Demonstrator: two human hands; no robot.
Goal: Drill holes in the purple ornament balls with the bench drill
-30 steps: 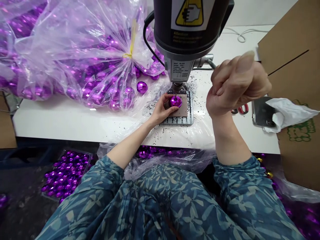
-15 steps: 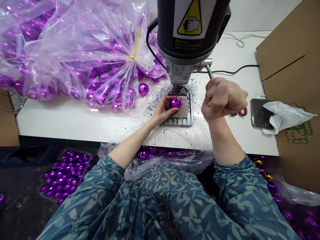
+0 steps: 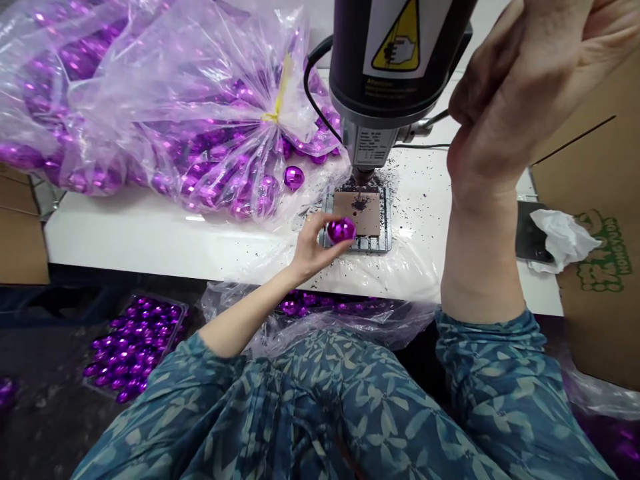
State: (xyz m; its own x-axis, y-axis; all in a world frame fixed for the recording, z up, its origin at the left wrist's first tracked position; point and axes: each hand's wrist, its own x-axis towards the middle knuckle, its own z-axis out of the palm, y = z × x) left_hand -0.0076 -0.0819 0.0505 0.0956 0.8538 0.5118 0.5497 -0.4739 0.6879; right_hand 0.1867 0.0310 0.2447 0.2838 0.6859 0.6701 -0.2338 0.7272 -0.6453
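Note:
Pinched between the thumb and fingers of my left hand [image 3: 306,252] is a shiny purple faceted ball [image 3: 342,230]. It hangs over the front left part of a small brown board [image 3: 369,217], which lies on the slotted metal base [image 3: 386,230] of a drill press [image 3: 345,83]. Dark shavings and a small hole show on the board. My right hand [image 3: 525,93] is raised at the upper right, closed round the press's lever [image 3: 436,120]; the lever's end is hidden in the fist. The chuck [image 3: 363,176] sits above the board.
A tied clear bag [image 3: 200,120] of purple balls covers the left of the white table [image 3: 125,230], with one loose ball [image 3: 293,177] beside it. Below stands a tray of balls [image 3: 135,343]. At right are a phone [image 3: 531,233], crumpled tissue [image 3: 570,237] and a cardboard box [image 3: 595,320].
My left hand has drawn the ball off the board's middle, toward me and slightly left. My right hand has swung up and outward with the lever.

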